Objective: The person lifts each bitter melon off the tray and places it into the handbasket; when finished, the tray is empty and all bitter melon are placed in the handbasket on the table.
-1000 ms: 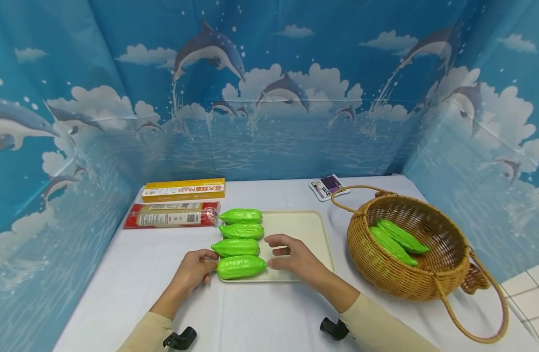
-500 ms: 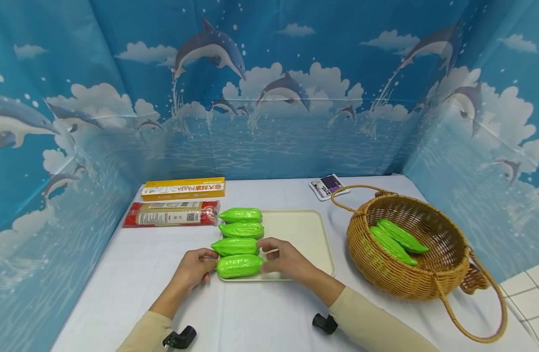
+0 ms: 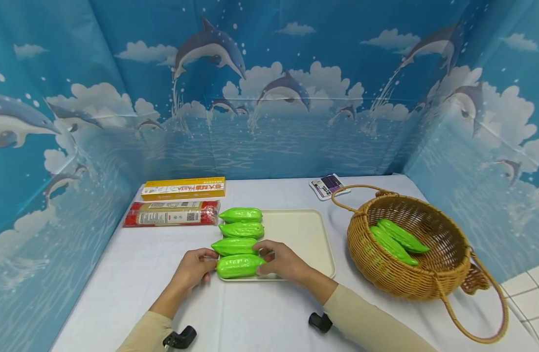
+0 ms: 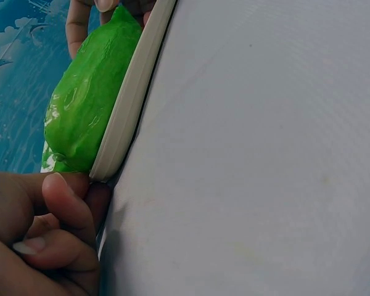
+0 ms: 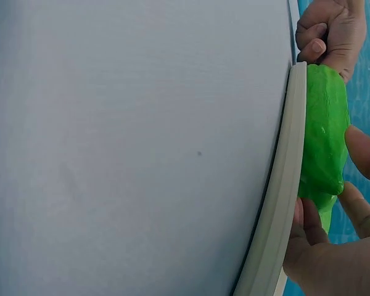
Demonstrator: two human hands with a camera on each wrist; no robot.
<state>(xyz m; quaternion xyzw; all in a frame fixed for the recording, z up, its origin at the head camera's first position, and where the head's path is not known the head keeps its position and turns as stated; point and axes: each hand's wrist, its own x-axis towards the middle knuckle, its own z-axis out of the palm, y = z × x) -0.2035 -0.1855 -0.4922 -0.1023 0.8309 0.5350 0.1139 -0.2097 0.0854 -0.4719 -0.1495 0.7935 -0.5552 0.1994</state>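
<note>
Several glossy green gourds lie in a row on the left side of a cream tray (image 3: pixel 304 234). My left hand (image 3: pixel 206 268) holds the left end of the nearest gourd (image 3: pixel 238 266), its fingers curled at the tray's corner. The right hand (image 3: pixel 264 259) grips that gourd's right end, thumb on one side and fingers on the other. In the left wrist view the gourd (image 4: pixel 86 105) lies along the tray rim (image 4: pixel 131 105), with my thumb (image 4: pixel 65 197) at the corner. The right wrist view shows the gourd (image 5: pixel 324 117) between both hands.
A wicker basket (image 3: pixel 445 288) with looped handles stands to the right and holds two more green gourds (image 3: pixel 397 239). A yellow pasta box (image 3: pixel 183 189) and a red noodle packet (image 3: pixel 171 214) lie behind the tray on the left. A small card (image 3: pixel 327 186) lies at the back.
My right hand has slid left across the tray and closed on the right end of the nearest gourd. The left hand has stayed at the gourd's left end.
</note>
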